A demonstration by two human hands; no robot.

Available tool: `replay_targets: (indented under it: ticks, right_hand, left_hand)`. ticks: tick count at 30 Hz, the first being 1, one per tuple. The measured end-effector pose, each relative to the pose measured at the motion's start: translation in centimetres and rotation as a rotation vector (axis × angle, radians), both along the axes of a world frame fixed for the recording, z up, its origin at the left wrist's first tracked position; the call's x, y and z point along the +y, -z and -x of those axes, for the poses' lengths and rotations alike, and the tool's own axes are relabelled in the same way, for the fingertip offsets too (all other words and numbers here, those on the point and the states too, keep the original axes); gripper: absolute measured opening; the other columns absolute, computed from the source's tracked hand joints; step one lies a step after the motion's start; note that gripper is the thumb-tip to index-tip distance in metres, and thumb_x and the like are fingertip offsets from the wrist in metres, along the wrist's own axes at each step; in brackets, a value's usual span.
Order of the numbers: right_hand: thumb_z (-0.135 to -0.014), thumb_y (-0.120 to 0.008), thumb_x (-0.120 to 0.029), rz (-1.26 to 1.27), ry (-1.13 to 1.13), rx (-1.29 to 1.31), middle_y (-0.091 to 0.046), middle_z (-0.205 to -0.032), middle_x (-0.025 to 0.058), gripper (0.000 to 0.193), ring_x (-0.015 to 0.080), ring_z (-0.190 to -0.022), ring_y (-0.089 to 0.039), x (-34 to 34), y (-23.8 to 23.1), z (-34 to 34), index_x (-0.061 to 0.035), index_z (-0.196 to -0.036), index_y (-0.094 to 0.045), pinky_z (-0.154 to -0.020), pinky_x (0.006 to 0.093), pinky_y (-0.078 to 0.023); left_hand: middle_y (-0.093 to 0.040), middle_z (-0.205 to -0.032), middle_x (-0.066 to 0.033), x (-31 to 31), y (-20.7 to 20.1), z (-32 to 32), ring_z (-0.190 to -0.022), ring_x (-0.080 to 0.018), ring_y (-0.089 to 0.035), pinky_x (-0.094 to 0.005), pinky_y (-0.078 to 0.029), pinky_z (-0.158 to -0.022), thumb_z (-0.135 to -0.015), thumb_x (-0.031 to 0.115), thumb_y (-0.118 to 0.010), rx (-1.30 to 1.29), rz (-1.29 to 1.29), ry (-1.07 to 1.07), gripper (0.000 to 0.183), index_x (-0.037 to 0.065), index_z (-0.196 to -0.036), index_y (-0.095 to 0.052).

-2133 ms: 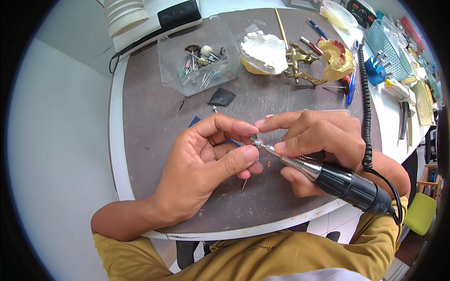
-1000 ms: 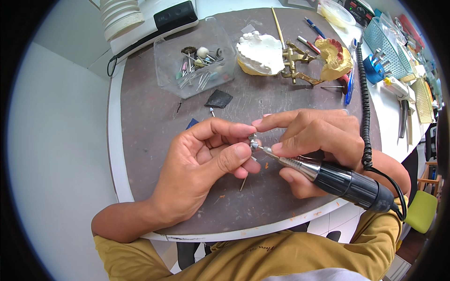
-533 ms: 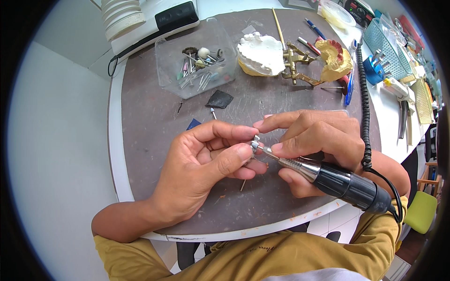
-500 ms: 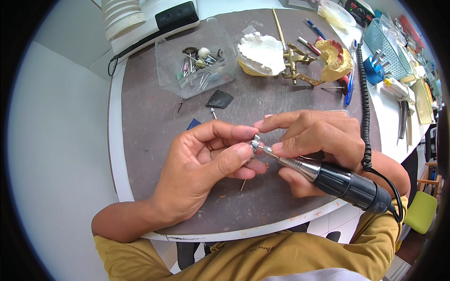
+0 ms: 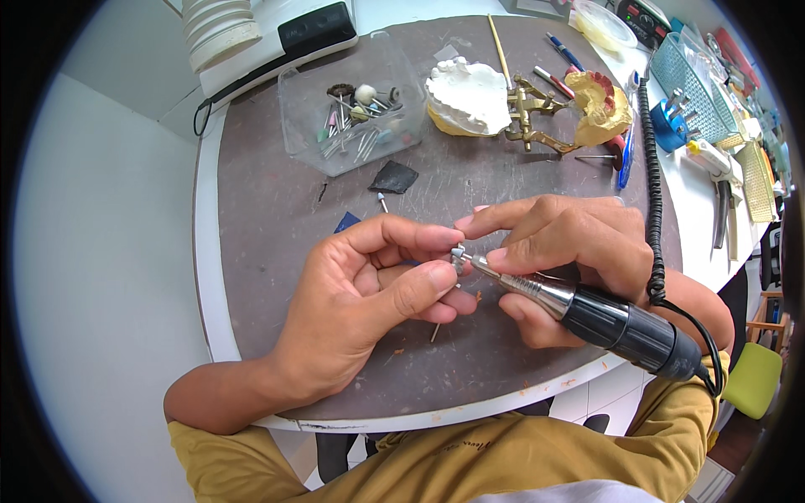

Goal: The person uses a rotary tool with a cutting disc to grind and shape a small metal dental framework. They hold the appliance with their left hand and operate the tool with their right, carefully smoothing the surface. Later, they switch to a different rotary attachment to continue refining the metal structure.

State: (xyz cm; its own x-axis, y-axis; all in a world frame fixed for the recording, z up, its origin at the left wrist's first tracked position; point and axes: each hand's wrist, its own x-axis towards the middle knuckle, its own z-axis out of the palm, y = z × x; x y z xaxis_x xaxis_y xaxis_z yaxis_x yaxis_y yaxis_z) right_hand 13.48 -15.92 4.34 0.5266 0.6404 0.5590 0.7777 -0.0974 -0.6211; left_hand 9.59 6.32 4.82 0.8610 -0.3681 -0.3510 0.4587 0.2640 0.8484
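My left hand [image 5: 360,285] pinches a small silvery metal dental piece [image 5: 457,263] between thumb and fingertips; much of it is hidden by them. My right hand [image 5: 583,243] is wrapped round a black and silver handpiece [image 5: 620,331], a rotary grinder with a cord at its rear. Its small pale grinding tip [image 5: 459,251] meets the metal piece, or lies very close to it. The right index fingertip rests near the left fingertips. Below the left fingers, a thin metal shank [image 5: 435,332] lies on the brown board [image 5: 277,251].
A clear tray [image 5: 289,126] of mixed burs and polishers stands far left. Behind my hands are a white plaster cast [image 5: 468,94], a brass articulator [image 5: 527,109] and a yellow cast with red [image 5: 597,113]. A coiled black cord [image 5: 651,184] runs down the right.
The metal piece has turned slightly in my left fingers, and the grinding tip sits a little higher on it. The handpiece has shifted very slightly; both hands otherwise keep their places.
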Motion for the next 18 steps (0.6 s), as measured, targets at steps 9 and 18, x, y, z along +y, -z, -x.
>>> replay_targets:
  ticks: [9, 18]
  right_hand:
    - [-0.07, -0.074, 0.0, 0.005, -0.011, 0.0, -0.065, -0.076, 0.0134, 0.029, 0.0372, -0.094, -0.069, 0.01, -0.07, -0.01, -0.0019, -0.094, -0.059, -0.076, 0.0406, -0.058]
    - [-0.07, -0.074, 0.0, 0.008, -0.02, -0.009, -0.065, -0.077, 0.0122, 0.029, 0.0372, -0.093, -0.069, -0.05, -0.26, 0.05, -0.0013, -0.094, -0.059, -0.076, 0.0416, -0.058]
  left_hand:
    - [-0.063, -0.098, -0.014, 0.0, 0.08, 0.12, -0.081, -0.0191, -0.069, -0.023, -0.058, -0.069, -0.09, 0.007, -0.063, 0.001, 0.003, -0.003, 0.026, -0.002, -0.112, -0.054]
    - [-0.063, -0.099, -0.0148, 0.03, 0.03, 0.06, -0.082, -0.0202, -0.069, -0.024, -0.058, -0.07, -0.09, 0.007, -0.063, 0.006, 0.002, 0.003, 0.026, -0.003, -0.113, -0.054]
